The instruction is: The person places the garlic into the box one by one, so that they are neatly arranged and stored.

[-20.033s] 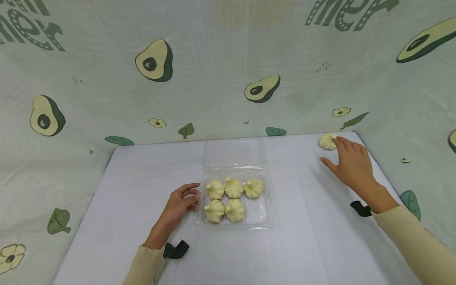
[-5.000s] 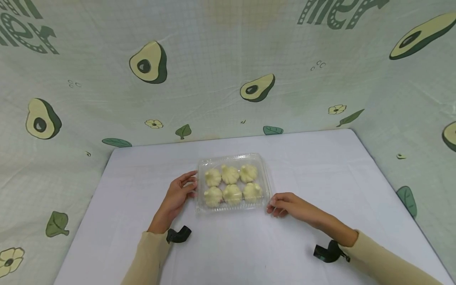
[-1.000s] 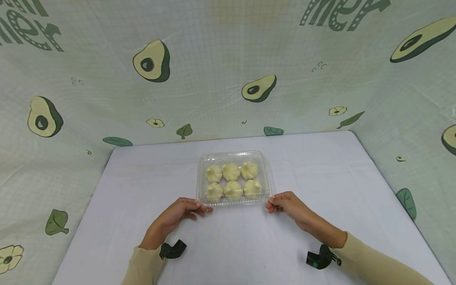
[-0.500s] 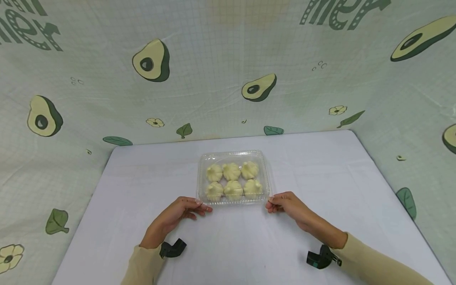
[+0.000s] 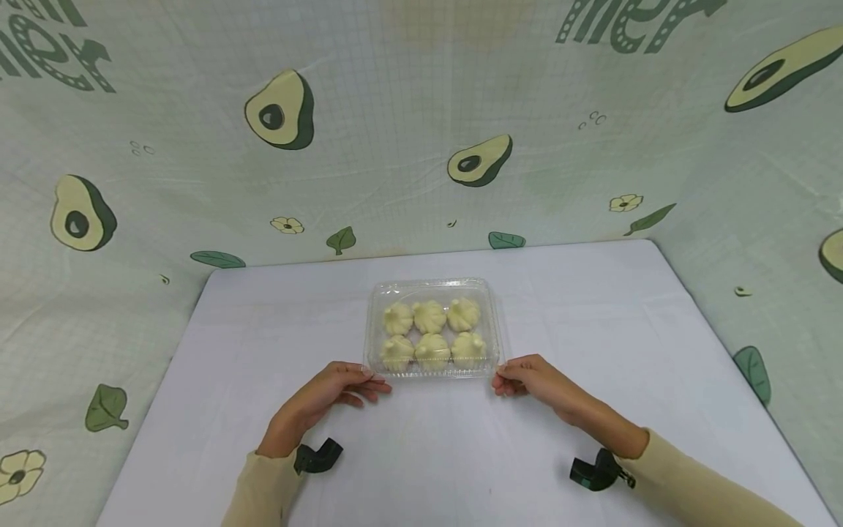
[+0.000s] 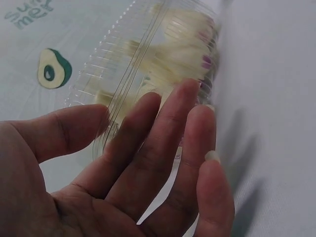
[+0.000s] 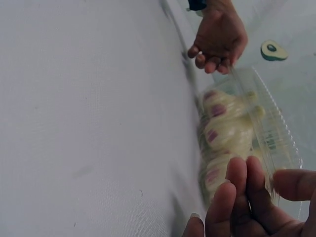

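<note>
A clear plastic clamshell container (image 5: 490, 304) stands on the table with its lid down. Inside it sit several garlic bulbs (image 5: 432, 351) in two rows. At the container's front left corner, my left hand (image 5: 323, 395) pinches the rim between thumb and index finger, the other fingers loosely extended below. My right hand (image 5: 536, 380) pinches the rim at the front right corner. In the left wrist view the thumb (image 6: 74, 129) lies on one side of the rim edge. The right wrist view shows both hands at the rim, with purple-tinged bulbs (image 7: 224, 133) behind the clear wall.
A white cloth covers the table (image 5: 263, 315). Behind it and along the sides hangs a pale curtain (image 5: 395, 110) printed with avocados and leaves. Each wrist carries a black camera mount (image 5: 319, 456).
Twenty seconds ago the container lay open and my right hand was at a bulb far right. That bulb is now inside, the lid is down, and my left hand has moved to the front corner.
</note>
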`<move>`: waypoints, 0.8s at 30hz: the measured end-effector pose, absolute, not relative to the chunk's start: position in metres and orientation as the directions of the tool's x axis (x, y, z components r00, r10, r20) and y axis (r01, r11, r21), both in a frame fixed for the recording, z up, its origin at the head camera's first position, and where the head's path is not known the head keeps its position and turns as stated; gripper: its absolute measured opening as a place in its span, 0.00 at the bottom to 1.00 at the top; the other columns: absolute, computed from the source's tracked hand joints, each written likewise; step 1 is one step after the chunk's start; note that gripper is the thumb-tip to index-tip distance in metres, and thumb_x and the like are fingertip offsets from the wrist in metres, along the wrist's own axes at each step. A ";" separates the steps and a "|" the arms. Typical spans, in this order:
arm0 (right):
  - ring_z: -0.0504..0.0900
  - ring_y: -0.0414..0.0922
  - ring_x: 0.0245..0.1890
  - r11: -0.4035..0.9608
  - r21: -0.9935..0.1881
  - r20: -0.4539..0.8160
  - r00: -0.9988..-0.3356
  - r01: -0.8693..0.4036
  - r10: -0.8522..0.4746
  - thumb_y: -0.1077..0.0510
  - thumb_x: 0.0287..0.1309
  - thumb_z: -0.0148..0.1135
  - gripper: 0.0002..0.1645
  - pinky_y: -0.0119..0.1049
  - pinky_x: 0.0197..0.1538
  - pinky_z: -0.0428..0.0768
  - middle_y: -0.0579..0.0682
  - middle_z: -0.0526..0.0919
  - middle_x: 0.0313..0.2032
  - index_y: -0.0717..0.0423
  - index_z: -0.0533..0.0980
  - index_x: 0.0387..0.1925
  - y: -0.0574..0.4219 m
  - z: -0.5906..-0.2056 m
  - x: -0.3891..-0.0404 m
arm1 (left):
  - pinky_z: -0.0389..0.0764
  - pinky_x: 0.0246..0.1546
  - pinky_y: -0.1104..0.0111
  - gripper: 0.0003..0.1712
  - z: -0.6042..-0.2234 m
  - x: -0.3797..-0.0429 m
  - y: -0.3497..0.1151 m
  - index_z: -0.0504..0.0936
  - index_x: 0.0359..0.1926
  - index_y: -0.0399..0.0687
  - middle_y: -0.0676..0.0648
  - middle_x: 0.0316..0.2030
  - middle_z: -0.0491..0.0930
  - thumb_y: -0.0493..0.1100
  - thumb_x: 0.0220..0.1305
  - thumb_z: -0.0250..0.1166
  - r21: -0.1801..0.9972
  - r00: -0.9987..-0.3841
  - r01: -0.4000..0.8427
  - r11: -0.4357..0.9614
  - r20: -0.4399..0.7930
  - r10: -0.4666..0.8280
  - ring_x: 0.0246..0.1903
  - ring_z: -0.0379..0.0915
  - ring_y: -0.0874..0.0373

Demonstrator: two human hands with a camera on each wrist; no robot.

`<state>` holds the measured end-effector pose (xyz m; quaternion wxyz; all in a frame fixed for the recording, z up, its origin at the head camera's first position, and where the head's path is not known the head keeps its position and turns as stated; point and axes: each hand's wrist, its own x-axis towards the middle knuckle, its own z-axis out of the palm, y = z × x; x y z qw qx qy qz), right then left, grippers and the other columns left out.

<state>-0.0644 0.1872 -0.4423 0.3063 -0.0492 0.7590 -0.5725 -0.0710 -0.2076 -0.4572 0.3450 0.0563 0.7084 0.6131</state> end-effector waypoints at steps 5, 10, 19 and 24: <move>0.82 0.44 0.39 0.346 -0.899 -0.409 -0.799 0.270 -0.441 0.55 0.81 0.53 0.22 0.37 0.48 0.84 0.48 0.88 0.37 0.70 0.84 0.43 0.189 -0.443 -0.065 | 0.84 0.47 0.66 0.25 -0.457 -0.072 -0.210 0.82 0.62 0.27 0.44 0.52 0.89 0.46 0.82 0.56 0.908 -0.756 -0.330 0.259 -0.419 0.503 0.44 0.85 0.59; 0.81 0.44 0.38 0.352 -0.899 -0.407 -0.796 0.262 -0.447 0.54 0.81 0.53 0.22 0.37 0.47 0.83 0.48 0.88 0.36 0.70 0.84 0.43 0.191 -0.443 -0.065 | 0.84 0.47 0.65 0.26 -0.457 -0.072 -0.211 0.82 0.61 0.28 0.44 0.52 0.89 0.48 0.82 0.56 0.908 -0.753 -0.319 0.272 -0.417 0.509 0.44 0.84 0.58; 0.81 0.45 0.38 0.373 -0.891 -0.417 -0.790 0.258 -0.450 0.52 0.81 0.53 0.24 0.37 0.47 0.83 0.47 0.88 0.36 0.70 0.84 0.43 0.193 -0.442 -0.066 | 0.85 0.47 0.65 0.25 -0.457 -0.070 -0.213 0.81 0.62 0.28 0.42 0.53 0.89 0.47 0.82 0.56 0.908 -0.759 -0.319 0.272 -0.417 0.501 0.44 0.84 0.57; 0.83 0.47 0.40 0.399 -0.893 -0.392 -0.799 0.210 -0.456 0.52 0.82 0.51 0.24 0.39 0.48 0.84 0.52 0.89 0.40 0.70 0.84 0.45 0.201 -0.438 -0.067 | 0.85 0.48 0.62 0.26 -0.454 -0.071 -0.217 0.80 0.62 0.30 0.40 0.54 0.88 0.50 0.83 0.55 0.906 -0.775 -0.317 0.282 -0.418 0.473 0.45 0.85 0.54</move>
